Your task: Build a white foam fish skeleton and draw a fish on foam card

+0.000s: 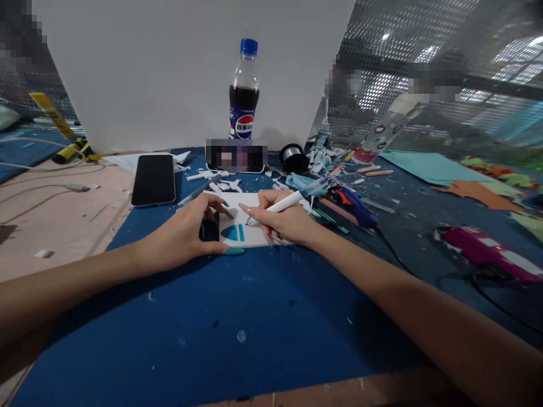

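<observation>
A white card or board [250, 242] lies on the blue mat, marked with blue filled-in shapes near its lower left. In my right hand [288, 217] is a white marker [285, 202], gripped between thumb and fingers, its tip on or just over the card near the blue marks. My left hand [199, 226] rests at the card's left edge, fingers apart, with the thumb along the lower edge and the fingertips over the upper left part. The card's right side is hidden behind my right hand.
A cola bottle [244, 96] stands behind a propped phone [236, 157]. Another phone [153, 180] lies left. Scraps, a blue glue gun [354, 206] and a wire spool [293, 158] crowd the right back. A magenta tool [487, 251] with a cord lies far right, near coloured sheets [432, 165].
</observation>
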Motion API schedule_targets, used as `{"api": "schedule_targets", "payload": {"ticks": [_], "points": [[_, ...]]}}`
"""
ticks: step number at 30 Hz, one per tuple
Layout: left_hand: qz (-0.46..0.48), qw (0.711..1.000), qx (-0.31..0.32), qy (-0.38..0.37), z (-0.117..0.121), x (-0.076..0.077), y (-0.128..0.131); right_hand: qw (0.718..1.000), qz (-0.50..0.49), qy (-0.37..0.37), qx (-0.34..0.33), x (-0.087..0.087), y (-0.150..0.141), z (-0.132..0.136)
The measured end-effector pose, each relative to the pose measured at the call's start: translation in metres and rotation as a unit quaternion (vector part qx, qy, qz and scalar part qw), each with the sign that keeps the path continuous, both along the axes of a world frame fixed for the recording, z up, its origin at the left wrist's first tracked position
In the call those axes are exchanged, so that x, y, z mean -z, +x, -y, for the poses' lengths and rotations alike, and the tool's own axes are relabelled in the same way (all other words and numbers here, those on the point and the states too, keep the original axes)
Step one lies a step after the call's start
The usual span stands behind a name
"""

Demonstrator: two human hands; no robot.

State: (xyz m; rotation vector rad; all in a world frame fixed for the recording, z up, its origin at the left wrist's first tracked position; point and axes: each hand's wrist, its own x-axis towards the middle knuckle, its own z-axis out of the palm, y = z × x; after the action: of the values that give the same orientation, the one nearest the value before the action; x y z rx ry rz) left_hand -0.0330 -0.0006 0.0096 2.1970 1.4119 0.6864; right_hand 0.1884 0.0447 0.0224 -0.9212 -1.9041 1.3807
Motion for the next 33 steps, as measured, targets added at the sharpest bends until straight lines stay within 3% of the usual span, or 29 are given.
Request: {"api": "schedule_targets", "payload": {"ticks": [33], "points": [[-0.006, 1.000, 0.005, -0.028, -0.0010, -0.0007, -0.0001, 1.000, 0.009, 0.009, -0.006, -0.0009, -0.0013, 0.0006]]}}
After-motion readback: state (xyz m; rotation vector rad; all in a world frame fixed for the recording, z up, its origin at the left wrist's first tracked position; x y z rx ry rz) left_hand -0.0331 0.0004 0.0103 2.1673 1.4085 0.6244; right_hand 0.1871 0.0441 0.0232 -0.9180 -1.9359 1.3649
